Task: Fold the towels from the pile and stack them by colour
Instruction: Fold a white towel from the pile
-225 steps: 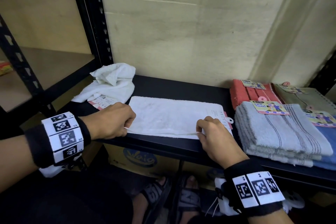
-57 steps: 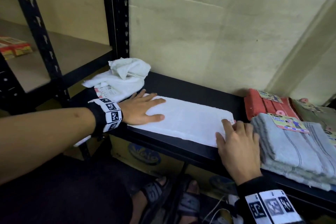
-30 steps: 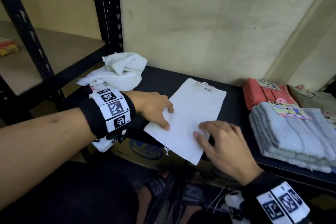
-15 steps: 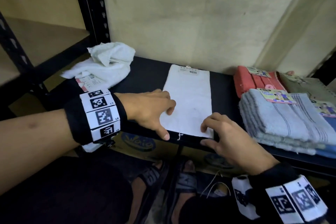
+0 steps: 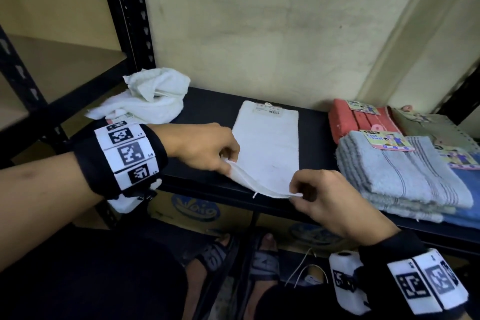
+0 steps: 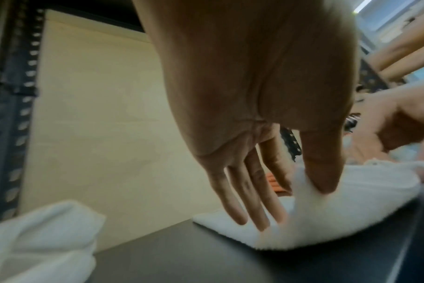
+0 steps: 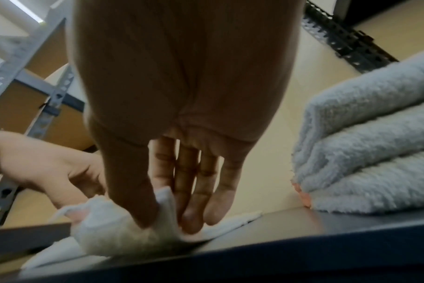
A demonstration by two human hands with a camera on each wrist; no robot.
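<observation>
A white towel (image 5: 267,143), folded into a long strip, lies lengthwise on the black shelf (image 5: 207,112) with its label at the far end. My left hand (image 5: 223,161) pinches the near left corner and my right hand (image 5: 298,193) pinches the near right corner; the near edge is lifted off the shelf. In the left wrist view the thumb and fingers (image 6: 324,176) pinch the white towel (image 6: 339,216). The right wrist view shows thumb and fingers (image 7: 143,208) pinching the towel corner (image 7: 114,235).
A crumpled white towel (image 5: 153,96) sits at the shelf's back left. Folded stacks stand at the right: red (image 5: 355,119), olive (image 5: 436,127), grey over blue (image 5: 400,171). A wall backs the shelf; a black upright post (image 5: 122,13) stands at left. Boxes lie below.
The folded strip was turned from crosswise to lengthwise on the shelf. Both hands went from resting on it to pinching its near corners, and the near edge has risen.
</observation>
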